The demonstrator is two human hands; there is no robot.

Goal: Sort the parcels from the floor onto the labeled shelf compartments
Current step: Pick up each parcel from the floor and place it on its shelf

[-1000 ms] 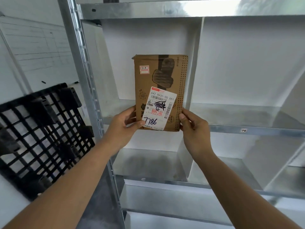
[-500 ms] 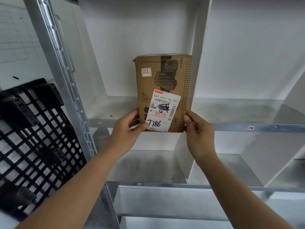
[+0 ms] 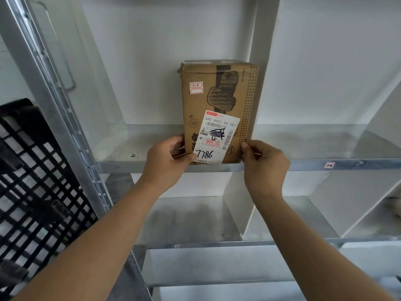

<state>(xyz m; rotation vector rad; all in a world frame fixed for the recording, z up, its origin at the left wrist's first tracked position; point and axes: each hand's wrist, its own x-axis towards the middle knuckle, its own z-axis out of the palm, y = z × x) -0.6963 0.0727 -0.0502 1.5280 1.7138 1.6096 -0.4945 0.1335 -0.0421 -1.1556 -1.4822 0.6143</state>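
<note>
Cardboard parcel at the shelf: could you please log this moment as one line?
stage: placing | parcel: upright at shelf front edge, beside divider | left hand: holding | right hand: holding | released: no

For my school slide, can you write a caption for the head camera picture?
Two hands, left and right, stand a cardboard parcel upright on a metal shelf.

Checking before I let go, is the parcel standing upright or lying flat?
Upright: the parcel stands on its short bottom edge at the shelf front.

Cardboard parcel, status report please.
Left hand and right hand grip the cardboard parcel at its lower corners. Parcel upright at upper shelf edge, beside white divider. Nothing blocking.
</note>
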